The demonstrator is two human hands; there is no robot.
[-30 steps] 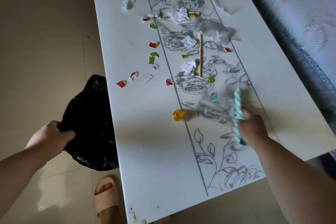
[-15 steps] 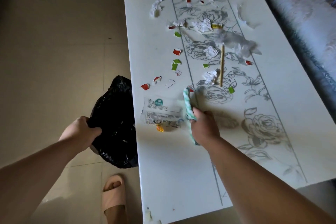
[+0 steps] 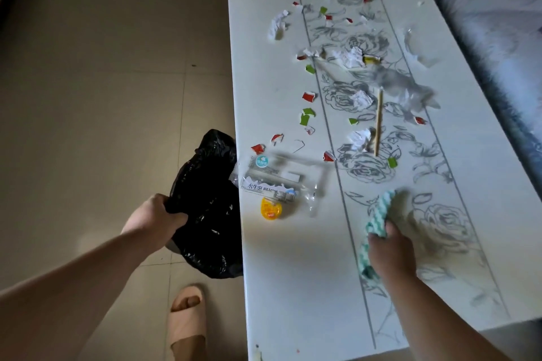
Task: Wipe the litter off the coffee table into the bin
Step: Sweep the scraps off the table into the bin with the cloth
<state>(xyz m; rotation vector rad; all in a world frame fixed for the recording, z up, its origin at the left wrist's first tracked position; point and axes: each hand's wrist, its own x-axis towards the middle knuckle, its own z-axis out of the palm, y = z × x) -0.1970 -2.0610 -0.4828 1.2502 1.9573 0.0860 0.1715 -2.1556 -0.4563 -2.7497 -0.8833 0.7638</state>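
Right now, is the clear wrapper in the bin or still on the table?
Still on the table. The wrapper lies flat at the left edge, one end poking over the bin, which the left hand holds.

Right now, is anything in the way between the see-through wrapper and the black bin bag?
Nothing visible blocks it. The clear wrapper already lies at the table edge, right beside the black bin bag that the left hand holds open. The yellow candy sits just beside it.
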